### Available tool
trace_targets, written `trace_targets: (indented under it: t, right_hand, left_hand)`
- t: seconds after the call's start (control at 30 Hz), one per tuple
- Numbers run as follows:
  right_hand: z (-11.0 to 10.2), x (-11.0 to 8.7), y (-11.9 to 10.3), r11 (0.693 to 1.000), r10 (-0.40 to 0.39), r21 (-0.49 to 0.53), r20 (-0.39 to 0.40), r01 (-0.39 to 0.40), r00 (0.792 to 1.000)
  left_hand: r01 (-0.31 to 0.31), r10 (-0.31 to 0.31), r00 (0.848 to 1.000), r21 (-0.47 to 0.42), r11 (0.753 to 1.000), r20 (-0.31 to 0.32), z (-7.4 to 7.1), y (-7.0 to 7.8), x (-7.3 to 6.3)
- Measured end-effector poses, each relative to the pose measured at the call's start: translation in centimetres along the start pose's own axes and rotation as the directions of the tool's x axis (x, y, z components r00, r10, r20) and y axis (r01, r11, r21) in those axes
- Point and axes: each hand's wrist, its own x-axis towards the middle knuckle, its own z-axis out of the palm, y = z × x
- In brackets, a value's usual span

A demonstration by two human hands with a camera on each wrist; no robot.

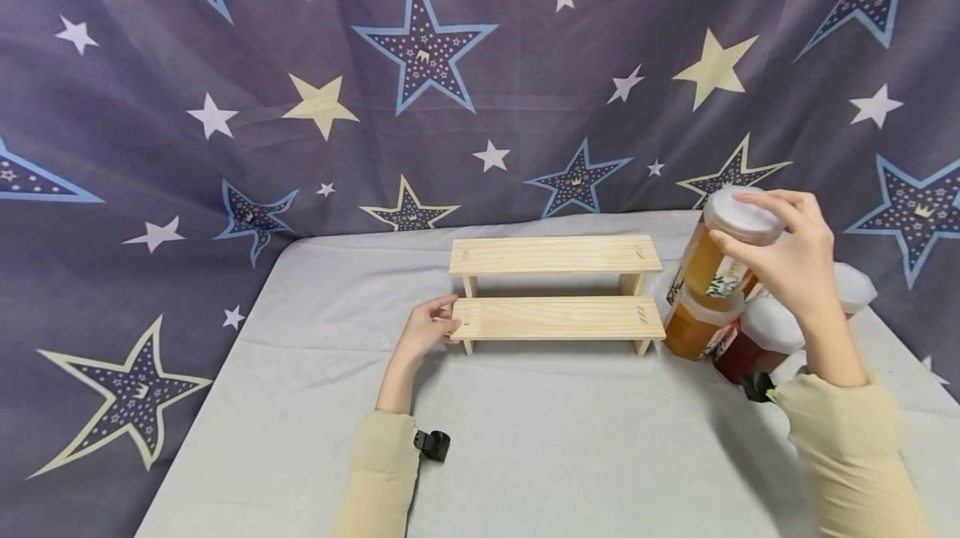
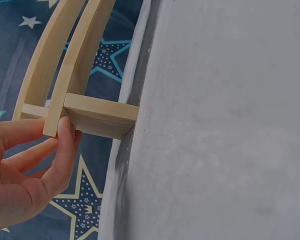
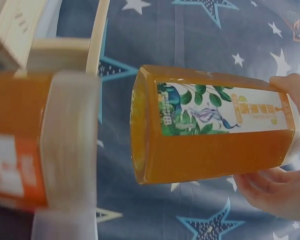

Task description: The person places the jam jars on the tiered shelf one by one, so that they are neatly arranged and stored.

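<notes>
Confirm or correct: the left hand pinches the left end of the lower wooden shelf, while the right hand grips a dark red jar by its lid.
Wrong colour: the jar in the right hand is amber, as the right wrist view shows. The left hand does pinch the lower wooden shelf.

Left grip point(image 1: 425, 328) pinches with bent fingers point(image 2: 65, 157), its forearm point(image 1: 397, 388) below; right grip point(image 1: 797, 248), well apart to its right, clasps with thumb point(image 1: 738, 249) and fingers curved.
</notes>
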Motion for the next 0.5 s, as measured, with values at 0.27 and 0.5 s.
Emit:
trace_targets:
  t: [0.27, 0.5]
  right_hand:
    - [2.0, 0.1, -3.8, 0.997, -0.048, 0.056, 0.048, 0.045, 0.998]
    - [4.0, 0.3, -5.6, 0.992, -0.091, 0.095, 0.091, 0.082, 0.992]
  left_hand:
    - [-0.015, 0.015, 1.0, -0.018, 1.0, 0.005, 0.0, -0.1, 0.1]
    - [-0.014, 0.014, 1.0, -0.021, 1.0, 0.001, 0.0, -0.1, 0.0]
